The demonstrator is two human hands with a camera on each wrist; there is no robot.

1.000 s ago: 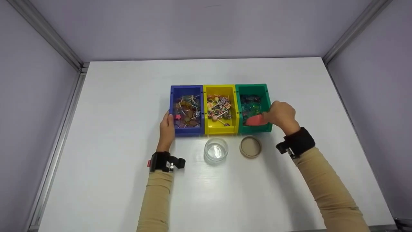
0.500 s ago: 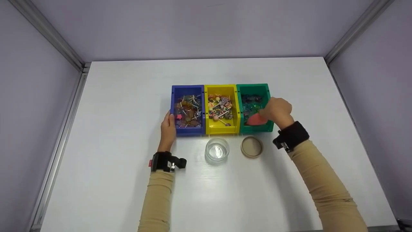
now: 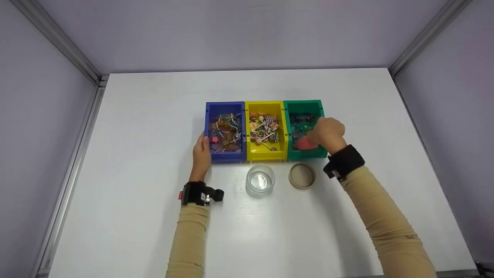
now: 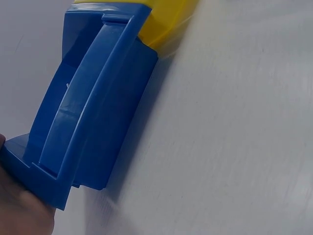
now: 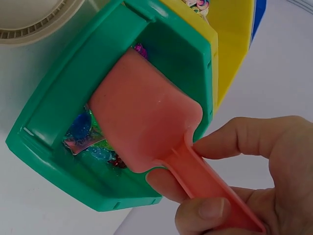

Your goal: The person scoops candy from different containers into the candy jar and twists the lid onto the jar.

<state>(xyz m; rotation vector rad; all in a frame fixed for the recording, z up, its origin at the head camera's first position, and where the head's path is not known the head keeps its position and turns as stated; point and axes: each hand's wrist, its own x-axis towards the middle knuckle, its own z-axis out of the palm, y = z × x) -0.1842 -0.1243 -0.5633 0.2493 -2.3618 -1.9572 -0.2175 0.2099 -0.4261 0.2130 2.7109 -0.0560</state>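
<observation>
pink scoop point(image 5: 151, 122) in green bin point(image 3: 305, 155), right hand point(image 3: 328, 133) shifted left

Head view: high, from near side of table point(image 3: 127, 216), facing forward and down; farthest back, taking in left hand point(image 3: 201, 159), right hand point(image 3: 328, 133), far wall point(image 3: 247, 36). Left wrist view: low, close, looking across front of blue bin point(image 4: 110, 107), rolled so bin slants; table fills right half. Right wrist view: also close, looking down on scoop point(image 5: 142, 107) and green bin point(image 5: 68, 88), lid point(image 5: 54, 22) cut off at upper left. Head and right wrist share scoop, lid; all three share yellow bin point(image 4: 164, 22), blue bin.
</observation>
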